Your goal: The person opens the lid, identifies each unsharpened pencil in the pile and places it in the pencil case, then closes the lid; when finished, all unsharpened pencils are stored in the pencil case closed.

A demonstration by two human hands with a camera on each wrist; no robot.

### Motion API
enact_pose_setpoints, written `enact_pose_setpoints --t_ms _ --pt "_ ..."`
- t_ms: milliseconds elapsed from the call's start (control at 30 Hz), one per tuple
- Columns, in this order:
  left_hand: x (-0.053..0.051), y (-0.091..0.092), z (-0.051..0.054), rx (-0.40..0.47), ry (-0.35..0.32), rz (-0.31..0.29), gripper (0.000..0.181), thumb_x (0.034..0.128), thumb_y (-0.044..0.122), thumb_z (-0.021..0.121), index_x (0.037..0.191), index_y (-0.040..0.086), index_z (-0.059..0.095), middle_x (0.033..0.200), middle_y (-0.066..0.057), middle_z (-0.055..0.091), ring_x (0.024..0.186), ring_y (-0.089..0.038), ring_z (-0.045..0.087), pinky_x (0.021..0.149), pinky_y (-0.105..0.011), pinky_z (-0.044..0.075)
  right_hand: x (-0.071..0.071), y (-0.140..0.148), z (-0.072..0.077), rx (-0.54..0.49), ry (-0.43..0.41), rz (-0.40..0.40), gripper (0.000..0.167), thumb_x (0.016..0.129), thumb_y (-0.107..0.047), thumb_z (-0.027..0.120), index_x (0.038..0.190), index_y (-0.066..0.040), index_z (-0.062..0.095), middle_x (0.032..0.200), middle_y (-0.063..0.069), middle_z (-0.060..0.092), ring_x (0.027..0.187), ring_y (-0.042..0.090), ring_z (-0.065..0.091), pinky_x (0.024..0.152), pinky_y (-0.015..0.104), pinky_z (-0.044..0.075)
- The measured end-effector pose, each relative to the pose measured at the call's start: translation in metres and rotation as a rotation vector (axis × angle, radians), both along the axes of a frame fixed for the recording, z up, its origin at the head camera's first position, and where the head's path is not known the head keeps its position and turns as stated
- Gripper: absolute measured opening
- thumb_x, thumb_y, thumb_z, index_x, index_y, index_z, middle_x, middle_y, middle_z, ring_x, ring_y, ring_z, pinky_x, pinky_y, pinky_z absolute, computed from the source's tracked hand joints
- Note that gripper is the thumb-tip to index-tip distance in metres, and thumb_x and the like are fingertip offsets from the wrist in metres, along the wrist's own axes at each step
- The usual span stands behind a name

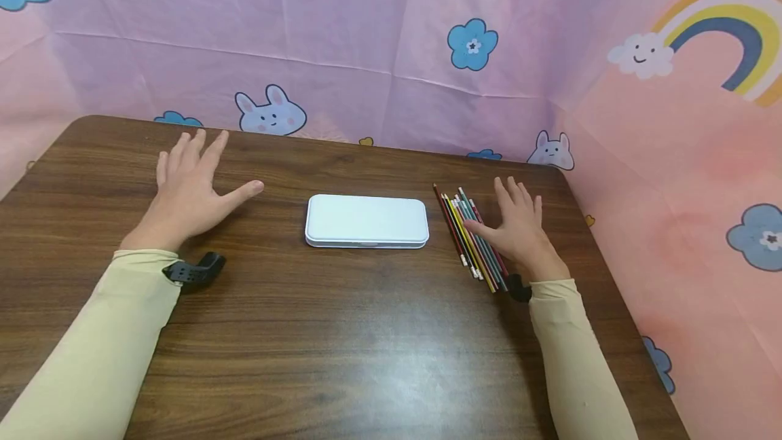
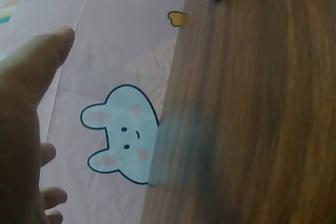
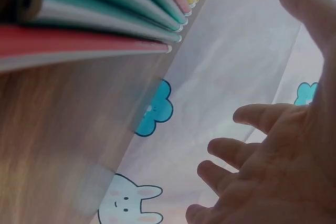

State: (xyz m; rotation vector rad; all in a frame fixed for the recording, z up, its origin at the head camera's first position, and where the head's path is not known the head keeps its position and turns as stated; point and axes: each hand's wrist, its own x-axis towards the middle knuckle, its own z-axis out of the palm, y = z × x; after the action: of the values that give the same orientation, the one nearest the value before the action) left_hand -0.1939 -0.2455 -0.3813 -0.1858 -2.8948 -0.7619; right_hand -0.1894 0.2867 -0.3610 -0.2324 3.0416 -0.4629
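Head view: a white case [image 1: 366, 221] was found closed near the middle of the counter [image 1: 366, 358], toward its far edge. Loose pencils [image 1: 472, 244] were laid between it and the right edge. The left hand [image 1: 186, 195] was held toward the far left corner, digits spread, nothing gripped. The right hand [image 1: 519, 226] was likewise spread toward the far right corner, its thumb seen across the pencils; contact could not be confirmed. A ready stance was judged; for any grasp, fingers would need to be lowered and closed.

Left wrist view: an extended thumb was shown, well apart from the case.

Right wrist view: parted, empty fingers were recorded.
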Motion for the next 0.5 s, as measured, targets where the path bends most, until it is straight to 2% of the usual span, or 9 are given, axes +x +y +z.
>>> enact_pose_setpoints --t_ms 300,500 --pt "0.002 0.013 0.002 0.005 0.047 -0.088 0.103 0.0924 0.067 0.062 0.168 0.016 0.013 0.170 -0.024 0.010 0.158 -0.044 0.000 0.123 -0.067 -0.007 0.001 -0.009 0.003 -0.018 0.016 0.047 0.108 0.092 -0.062 0.067 0.166 -0.005 0.013 0.171 0.023 0.009 0.159 0.040 0.001 0.123 0.064 -0.012" --pt "0.005 0.027 0.000 0.018 0.045 -0.168 0.099 0.0947 0.063 0.063 0.167 0.014 0.015 0.168 -0.025 0.018 0.157 -0.045 0.009 0.125 -0.065 0.001 0.003 -0.017 0.002 -0.033 0.031 0.062 0.109 0.089 -0.063 0.070 0.166 -0.007 0.016 0.170 0.024 0.011 0.158 0.043 0.007 0.125 0.065 -0.003"
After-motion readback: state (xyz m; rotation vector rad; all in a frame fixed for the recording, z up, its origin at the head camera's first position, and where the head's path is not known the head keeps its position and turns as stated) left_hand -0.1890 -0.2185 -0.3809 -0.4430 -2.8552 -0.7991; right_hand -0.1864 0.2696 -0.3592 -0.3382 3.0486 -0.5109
